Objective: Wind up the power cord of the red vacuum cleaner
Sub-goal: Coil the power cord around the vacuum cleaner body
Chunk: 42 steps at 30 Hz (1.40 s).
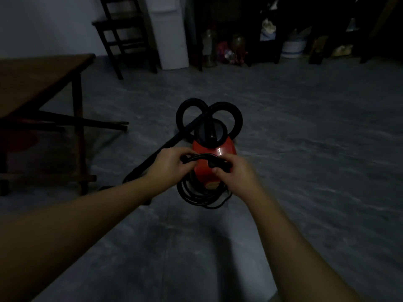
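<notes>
The red vacuum cleaner [214, 159] stands on the grey floor in the middle of the dim room. Its black hose [226, 110] curls in two loops behind it. The black power cord [199, 196] hangs in several coils in front of the vacuum's near end. My left hand [169, 163] grips the top of the coils on the left. My right hand [234, 173] pinches the cord bundle on the right, just above the red body. The plug is hidden.
A black wand [157, 153] slants from the vacuum toward the lower left. A wooden table [41, 77] stands at left, a dark chair [124, 35] behind it. Shelves with jars and a white bucket [293, 47] line the far wall.
</notes>
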Tool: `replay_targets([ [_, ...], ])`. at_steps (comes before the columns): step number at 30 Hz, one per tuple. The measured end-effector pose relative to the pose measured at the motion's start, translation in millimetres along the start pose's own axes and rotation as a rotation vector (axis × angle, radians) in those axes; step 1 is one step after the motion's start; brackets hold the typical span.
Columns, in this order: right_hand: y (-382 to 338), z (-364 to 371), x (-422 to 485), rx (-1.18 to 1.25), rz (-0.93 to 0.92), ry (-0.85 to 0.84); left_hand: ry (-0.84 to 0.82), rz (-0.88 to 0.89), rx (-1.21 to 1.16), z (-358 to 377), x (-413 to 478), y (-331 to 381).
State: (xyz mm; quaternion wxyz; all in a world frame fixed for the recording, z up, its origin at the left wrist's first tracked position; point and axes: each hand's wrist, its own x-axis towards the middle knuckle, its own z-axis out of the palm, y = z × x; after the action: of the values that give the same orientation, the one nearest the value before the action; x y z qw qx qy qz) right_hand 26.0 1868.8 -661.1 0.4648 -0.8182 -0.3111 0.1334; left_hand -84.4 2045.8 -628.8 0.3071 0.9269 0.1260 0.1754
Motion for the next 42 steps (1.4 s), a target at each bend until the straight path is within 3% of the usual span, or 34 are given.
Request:
replay_targets([
  [7, 28.3, 17.3, -5.0, -0.208, 0.092, -0.053, -0.386, 0.142, 0.128, 30.4, 16.2, -43.0],
  [12, 42.2, 21.1, 4.2, -0.315, 0.165, -0.112, -0.465, 0.156, 0.095, 48.5, 40.1, -58.0],
  [14, 37.9, 15.1, 13.8, -0.4, 0.154, -0.213, -0.475, 0.098, 0.004, 57.0, 38.0, -68.9],
  [17, 22.4, 6.6, 37.4, -0.53, 0.092, -0.373, -0.449, -0.059, -0.172, 68.1, 30.0, -90.4],
  [21, 28.2, 10.2, 64.6, -0.585, 0.096, -0.361, -0.389, -0.21, -0.278, 82.4, 38.4, -104.9],
  [28, 79.2, 5.3, 85.8, -0.444, 0.125, -0.133, -0.353, 0.056, 0.094, 91.6, 94.5, -89.5],
  [31, 106.6, 9.9, 87.6, -0.355, 0.104, -0.06, -0.25, 0.049, 0.225, 105.3, 85.5, -80.9],
  [36, 150.9, 51.5, 66.2, -0.239, 0.06, -0.023, -0.132, 0.012, 0.251, 135.5, 40.9, -104.8],
  [42, 159.1, 60.9, 64.9, -0.378, -0.04, 0.014, -0.097, -0.045, 0.245, 139.6, 33.7, -117.3],
])
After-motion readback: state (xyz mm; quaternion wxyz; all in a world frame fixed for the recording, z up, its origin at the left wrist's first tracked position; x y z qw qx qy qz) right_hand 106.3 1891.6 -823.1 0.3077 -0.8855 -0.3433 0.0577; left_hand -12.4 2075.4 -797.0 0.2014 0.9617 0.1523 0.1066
